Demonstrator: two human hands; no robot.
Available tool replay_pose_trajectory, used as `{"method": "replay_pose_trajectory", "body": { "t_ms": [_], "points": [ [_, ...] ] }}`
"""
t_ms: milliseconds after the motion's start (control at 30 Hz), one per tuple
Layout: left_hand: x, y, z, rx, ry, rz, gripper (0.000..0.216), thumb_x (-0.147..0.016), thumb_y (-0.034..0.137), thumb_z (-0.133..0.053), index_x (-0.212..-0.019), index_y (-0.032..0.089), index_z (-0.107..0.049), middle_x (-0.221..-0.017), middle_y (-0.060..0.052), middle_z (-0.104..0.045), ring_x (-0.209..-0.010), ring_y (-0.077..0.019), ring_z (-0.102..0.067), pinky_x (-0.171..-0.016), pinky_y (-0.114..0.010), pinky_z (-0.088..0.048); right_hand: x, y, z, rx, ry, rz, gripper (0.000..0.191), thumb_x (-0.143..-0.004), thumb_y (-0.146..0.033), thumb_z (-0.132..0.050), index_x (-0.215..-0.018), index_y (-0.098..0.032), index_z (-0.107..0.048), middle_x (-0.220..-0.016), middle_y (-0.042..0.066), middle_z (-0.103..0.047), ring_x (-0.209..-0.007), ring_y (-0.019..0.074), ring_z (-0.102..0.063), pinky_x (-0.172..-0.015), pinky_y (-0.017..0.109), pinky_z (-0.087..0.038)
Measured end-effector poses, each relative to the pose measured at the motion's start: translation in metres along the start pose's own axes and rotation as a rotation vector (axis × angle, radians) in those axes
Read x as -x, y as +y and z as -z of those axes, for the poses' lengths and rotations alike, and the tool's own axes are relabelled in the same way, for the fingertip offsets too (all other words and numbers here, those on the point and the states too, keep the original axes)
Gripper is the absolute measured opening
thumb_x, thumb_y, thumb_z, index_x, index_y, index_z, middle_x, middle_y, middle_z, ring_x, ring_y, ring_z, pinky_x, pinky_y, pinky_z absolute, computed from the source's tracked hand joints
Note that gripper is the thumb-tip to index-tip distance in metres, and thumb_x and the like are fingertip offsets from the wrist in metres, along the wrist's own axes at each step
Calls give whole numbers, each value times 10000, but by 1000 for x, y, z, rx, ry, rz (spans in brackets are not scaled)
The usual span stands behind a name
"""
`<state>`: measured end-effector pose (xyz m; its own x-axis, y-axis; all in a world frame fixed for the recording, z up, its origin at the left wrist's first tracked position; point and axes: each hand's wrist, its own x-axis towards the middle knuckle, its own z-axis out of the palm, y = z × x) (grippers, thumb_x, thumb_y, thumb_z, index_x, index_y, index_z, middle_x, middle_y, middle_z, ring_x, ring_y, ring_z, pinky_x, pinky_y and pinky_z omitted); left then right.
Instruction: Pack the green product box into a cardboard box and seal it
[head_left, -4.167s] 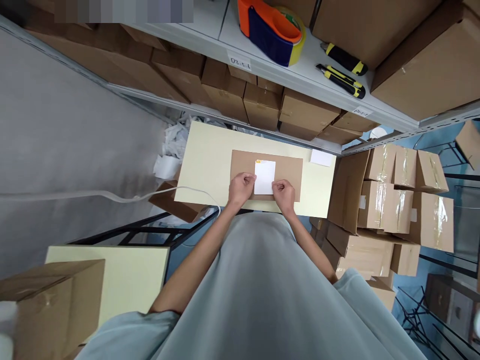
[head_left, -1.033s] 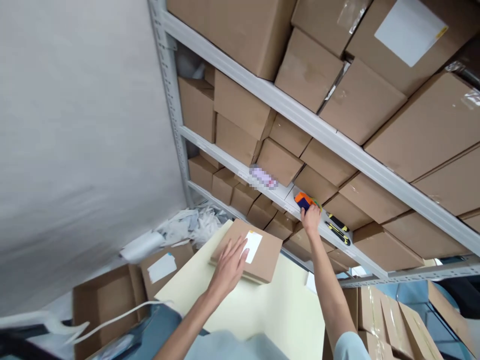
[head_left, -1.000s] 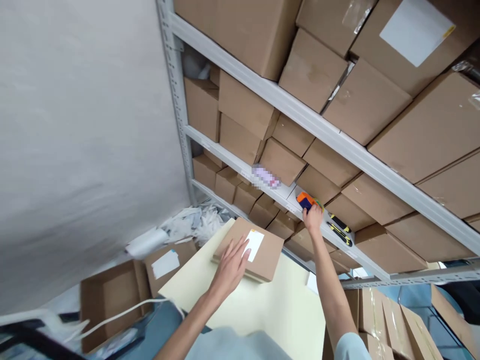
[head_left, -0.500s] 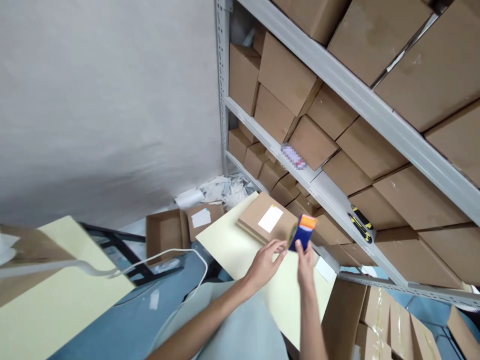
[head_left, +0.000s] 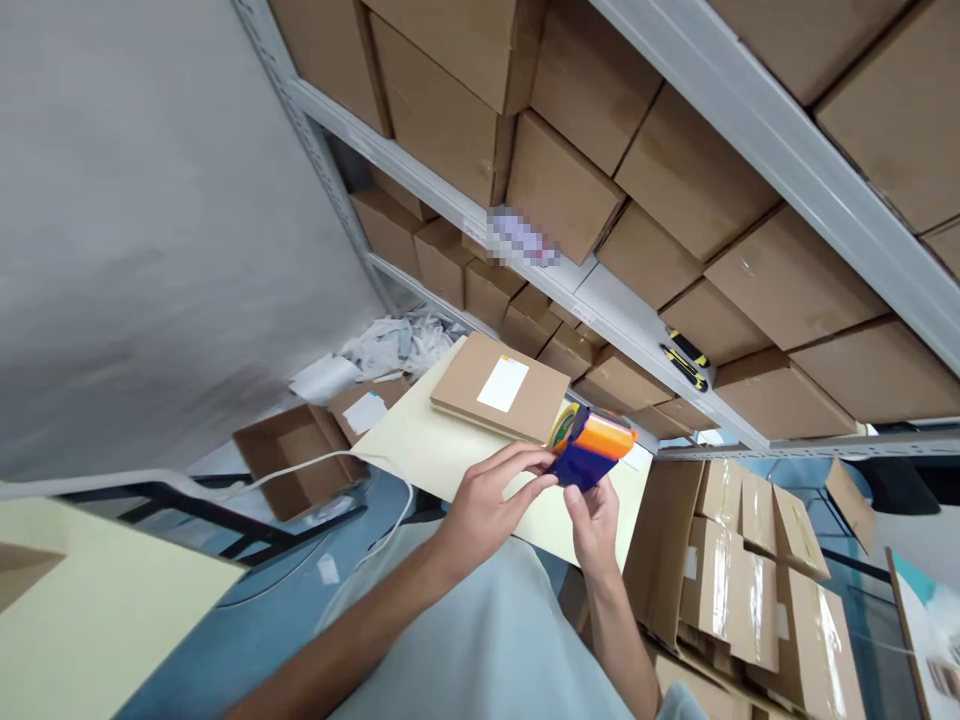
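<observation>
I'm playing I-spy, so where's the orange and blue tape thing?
Just below and right of the head view's middle: the tape dispenser is in the right hand, the left hand at its left end, near the flat brown box.

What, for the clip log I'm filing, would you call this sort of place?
Likely a storeroom's packing corner: shelving stacked with cardboard boxes, a handheld tape dispenser, and a brown box with a white label on the pale table.
</observation>
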<state>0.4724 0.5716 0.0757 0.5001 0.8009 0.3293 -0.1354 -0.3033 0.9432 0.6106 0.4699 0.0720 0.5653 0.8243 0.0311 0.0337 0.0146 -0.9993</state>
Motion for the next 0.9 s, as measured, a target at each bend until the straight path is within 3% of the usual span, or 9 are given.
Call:
{"method": "replay_pose_trajectory", "body": {
  "t_ms": [200, 333, 400, 533, 900],
  "points": [
    [3, 21, 23, -210, 27, -223, 197, -1045, 163, -734, -1190, 272, -810, -1086, -37, -847, -1013, -204, -789, -946, -324, -669, 0, -9, -1, 157, -180, 42, 378, -1042, -577, -760, -1144, -220, -833, -1060, 104, -852, -963, 276, -802, -922, 427, -687],
    [-5, 40, 44, -302, 155, -248, 372, -1028, 168, -741, -1376, 297, -760, -1203, -50, -814, -1013, -217, -765, -900, -357, -662, -8, -14, 13, 542, -210, 292, 140, -1070, -352, -677, -1077, -235, -753, -1045, 97, -806, -933, 244, -745, -853, 382, -646],
    [-10, 48, 55, -338, 187, -313, 394, -1022, 177, -757, -1388, 324, -751, -1208, -36, -809, -1023, -224, -769, -910, -376, -658, -14, -20, 22, 710, -252, 465, 120, -1048, -231, -618, -1110, -248, -719, -1019, 90, -782, -917, 247, -724, -839, 392, -629],
    [-20, 55, 72, -404, 109, -425, 335, -1044, 237, -771, -1356, 357, -753, -1173, -9, -827, -1045, -235, -776, -949, -405, -654, -23, -35, 33, 946, -287, 665, 238, -1000, -127, -579, -1163, -254, -696, -972, 79, -759, -878, 260, -714, -815, 418, -608],
    [-30, 45, 107, -418, -65, -524, 296, -1073, 112, -674, -1265, 326, -742, -1138, 23, -854, -992, -186, -784, -936, -339, -679, -25, -63, 18, 1220, -352, 788, 319, -1048, -83, -532, -1292, -234, -672, -1006, 82, -828, -926, 257, -771, -873, 434, -590]
  ]
}}
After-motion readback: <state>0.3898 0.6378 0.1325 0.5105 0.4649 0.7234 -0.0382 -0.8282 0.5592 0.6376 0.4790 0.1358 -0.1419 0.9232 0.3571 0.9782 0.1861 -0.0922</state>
